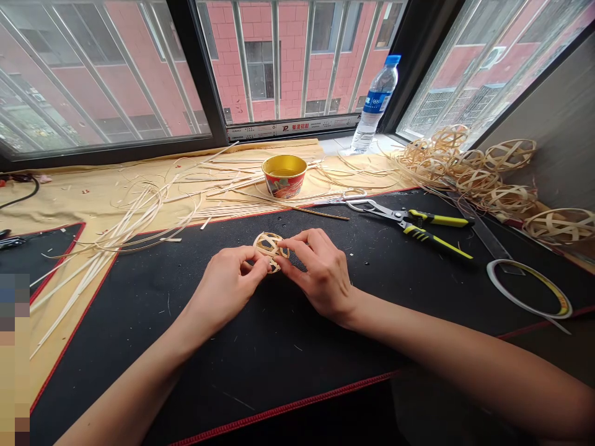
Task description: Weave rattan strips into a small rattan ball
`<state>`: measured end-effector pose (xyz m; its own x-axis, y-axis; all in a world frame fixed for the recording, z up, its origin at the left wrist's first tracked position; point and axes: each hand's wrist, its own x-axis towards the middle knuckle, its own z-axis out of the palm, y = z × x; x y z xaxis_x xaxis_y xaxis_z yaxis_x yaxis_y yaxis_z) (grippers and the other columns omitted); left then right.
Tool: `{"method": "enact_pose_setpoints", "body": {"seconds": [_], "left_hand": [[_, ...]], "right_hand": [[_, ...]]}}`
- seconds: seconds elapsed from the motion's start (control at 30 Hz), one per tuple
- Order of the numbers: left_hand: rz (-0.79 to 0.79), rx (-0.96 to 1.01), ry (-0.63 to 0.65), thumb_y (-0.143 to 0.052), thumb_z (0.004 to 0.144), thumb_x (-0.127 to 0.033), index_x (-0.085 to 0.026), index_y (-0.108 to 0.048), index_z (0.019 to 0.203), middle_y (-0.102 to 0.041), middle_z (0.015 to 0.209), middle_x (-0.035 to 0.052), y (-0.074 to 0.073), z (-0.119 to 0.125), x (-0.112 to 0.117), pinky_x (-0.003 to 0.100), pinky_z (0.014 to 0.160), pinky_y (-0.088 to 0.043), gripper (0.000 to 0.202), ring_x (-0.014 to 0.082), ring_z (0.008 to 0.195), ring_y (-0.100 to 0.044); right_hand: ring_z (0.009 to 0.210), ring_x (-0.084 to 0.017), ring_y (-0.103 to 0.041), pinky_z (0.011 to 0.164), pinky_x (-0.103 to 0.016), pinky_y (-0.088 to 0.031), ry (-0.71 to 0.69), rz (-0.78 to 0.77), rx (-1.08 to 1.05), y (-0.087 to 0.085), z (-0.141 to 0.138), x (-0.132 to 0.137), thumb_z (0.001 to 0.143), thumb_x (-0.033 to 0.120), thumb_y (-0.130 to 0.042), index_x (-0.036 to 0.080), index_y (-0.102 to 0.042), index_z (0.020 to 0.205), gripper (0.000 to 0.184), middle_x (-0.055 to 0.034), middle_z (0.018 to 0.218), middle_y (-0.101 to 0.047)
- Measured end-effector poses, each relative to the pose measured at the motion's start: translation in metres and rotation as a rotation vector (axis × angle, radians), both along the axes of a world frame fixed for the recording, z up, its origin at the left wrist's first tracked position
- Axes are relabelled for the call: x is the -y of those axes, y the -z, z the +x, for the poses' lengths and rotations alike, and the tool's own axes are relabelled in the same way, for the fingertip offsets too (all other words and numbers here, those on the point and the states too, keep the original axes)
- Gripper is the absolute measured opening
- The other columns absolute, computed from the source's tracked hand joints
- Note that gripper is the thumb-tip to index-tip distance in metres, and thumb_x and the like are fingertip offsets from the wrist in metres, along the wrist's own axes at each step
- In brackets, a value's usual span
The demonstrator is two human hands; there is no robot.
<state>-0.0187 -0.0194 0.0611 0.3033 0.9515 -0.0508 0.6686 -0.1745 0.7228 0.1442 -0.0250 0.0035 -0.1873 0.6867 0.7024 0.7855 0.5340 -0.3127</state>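
A small ball woven from pale bamboo strips (268, 243) sits between my two hands, above the black mat (223, 371). My left hand (235, 275) pinches its lower left side between thumb and fingers. From the right, my right hand (318, 269) grips the ball's edge with thumb and forefinger. Gaps show between the crossing strips of the ball. My fingertips hide part of its lower and right side.
Loose bamboo strips (125, 232) lie at the left. A red paper bowl (285, 186) and a water bottle (374, 105) stand toward the window. Yellow-handled pliers (437, 218), a tape ring (493, 279) and several woven balls (509, 198) are at the right.
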Motion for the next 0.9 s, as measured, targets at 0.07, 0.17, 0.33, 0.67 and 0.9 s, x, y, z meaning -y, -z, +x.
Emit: {"method": "enact_pose_setpoints", "body": {"seconds": [0.07, 0.17, 0.33, 0.67, 0.9], "left_hand": [[-0.006, -0.003, -0.005, -0.049, 0.079, -0.039, -0.015, -0.062, 0.064, -0.059, 0.058, 0.0004, 0.0001, 0.0003, 0.0000, 0.020, 0.045, -0.031, 0.031, 0.0107, 0.050, -0.042], [-0.013, -0.004, -0.012, -0.049, 0.079, -0.038, -0.015, -0.061, 0.063, -0.056, 0.056, -0.0008, -0.0001, 0.0008, 0.0001, 0.020, 0.043, -0.028, 0.030, 0.0096, 0.048, -0.038], [-0.010, -0.018, -0.017, -0.050, 0.079, -0.038, -0.016, -0.058, 0.060, -0.051, 0.053, -0.0024, -0.0010, 0.0011, 0.0008, 0.020, 0.043, -0.024, 0.030, 0.0090, 0.046, -0.034], [-0.007, -0.012, -0.003, -0.049, 0.080, -0.038, -0.015, -0.059, 0.060, -0.053, 0.054, -0.0015, -0.0013, 0.0010, 0.0011, 0.021, 0.043, -0.026, 0.032, 0.0093, 0.046, -0.036], [0.022, -0.007, -0.011, -0.049, 0.079, -0.037, -0.016, -0.060, 0.059, -0.051, 0.052, -0.0020, -0.0008, 0.0020, 0.0021, 0.021, 0.042, -0.024, 0.031, 0.0093, 0.045, -0.035]], "right_hand": [[0.081, -0.019, -0.057, 0.065, -0.029, -0.047, -0.010, -0.005, -0.003, -0.0002, 0.0006, -0.0005, 0.087, 0.026, -0.058, 0.017, -0.067, 0.094, 0.014, -0.0081, 0.084, -0.064], [0.081, -0.019, -0.057, 0.066, -0.029, -0.047, -0.022, -0.004, -0.010, -0.0006, 0.0014, -0.0016, 0.086, 0.026, -0.059, 0.017, -0.066, 0.092, 0.013, -0.0077, 0.083, -0.065], [0.081, -0.019, -0.058, 0.069, -0.030, -0.048, -0.042, -0.006, -0.004, -0.0007, 0.0018, -0.0033, 0.084, 0.026, -0.060, 0.015, -0.065, 0.089, 0.013, -0.0077, 0.084, -0.065], [0.085, -0.019, -0.059, 0.070, -0.030, -0.049, -0.042, 0.014, -0.082, -0.0019, 0.0001, -0.0008, 0.084, 0.025, -0.061, 0.018, -0.067, 0.090, 0.011, -0.0084, 0.091, -0.067], [0.081, -0.018, -0.060, 0.069, -0.030, -0.050, -0.040, 0.006, -0.086, -0.0013, 0.0003, 0.0003, 0.084, 0.025, -0.061, 0.018, -0.068, 0.088, 0.010, -0.0072, 0.084, -0.067]]}}
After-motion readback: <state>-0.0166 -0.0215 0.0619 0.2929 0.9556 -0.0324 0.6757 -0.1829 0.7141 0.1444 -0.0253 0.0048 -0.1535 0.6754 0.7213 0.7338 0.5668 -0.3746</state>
